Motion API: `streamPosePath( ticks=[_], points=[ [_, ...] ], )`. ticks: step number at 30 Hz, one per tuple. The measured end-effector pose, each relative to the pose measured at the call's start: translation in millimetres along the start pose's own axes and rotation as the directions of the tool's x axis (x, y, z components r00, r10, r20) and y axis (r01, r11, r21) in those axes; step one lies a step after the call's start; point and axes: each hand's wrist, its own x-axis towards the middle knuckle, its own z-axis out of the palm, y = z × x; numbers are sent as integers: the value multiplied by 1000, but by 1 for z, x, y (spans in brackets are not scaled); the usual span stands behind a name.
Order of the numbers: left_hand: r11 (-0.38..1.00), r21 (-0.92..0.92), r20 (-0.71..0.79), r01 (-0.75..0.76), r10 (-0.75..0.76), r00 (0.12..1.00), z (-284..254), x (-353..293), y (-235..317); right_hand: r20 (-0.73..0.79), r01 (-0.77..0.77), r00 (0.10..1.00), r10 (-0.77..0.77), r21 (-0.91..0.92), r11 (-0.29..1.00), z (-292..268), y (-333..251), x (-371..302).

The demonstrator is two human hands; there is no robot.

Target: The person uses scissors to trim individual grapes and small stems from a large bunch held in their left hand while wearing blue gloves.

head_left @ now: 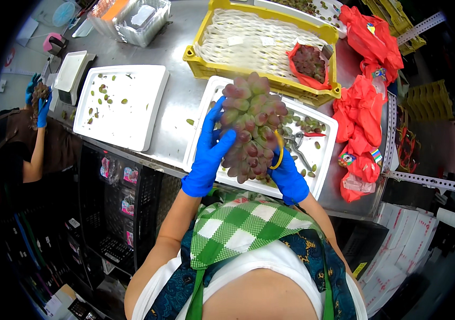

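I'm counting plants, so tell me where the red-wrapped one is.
In the head view, the red-wrapped plant sits in the near right corner of the yellow crate, beside the white foam netting.

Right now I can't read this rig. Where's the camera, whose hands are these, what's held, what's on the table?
No robot: a person works in blue gloves. The single picture comes from a wide camera on their head, looking down, so straight edges bend.

The left hand holds a thick-leaved plant; the right hand is at its other side, fingers partly hidden.

On the metal table: a white tray beneath the plant, another tray leftward, both with loose leaves; beyond, a yellow crate; rightward, red bags.
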Motion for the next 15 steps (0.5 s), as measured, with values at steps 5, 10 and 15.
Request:
streamPosePath(
  ticks=[5, 10, 15],
  points=[
    [998, -34, 39, -51, 53, 998, 1, -3, 3, 128, -56, 991, 28, 213, 975, -8, 3, 3],
    [996, -78, 46, -47, 51, 998, -2, -6, 10, 2, 35, 999, -35, 48, 998, 14, -8, 4],
    [999, -46, -12, -8, 7, 1000, 1, -4, 18, 258, 47, 962, -88, 159, 986, 56, -37, -11]
  ],
)
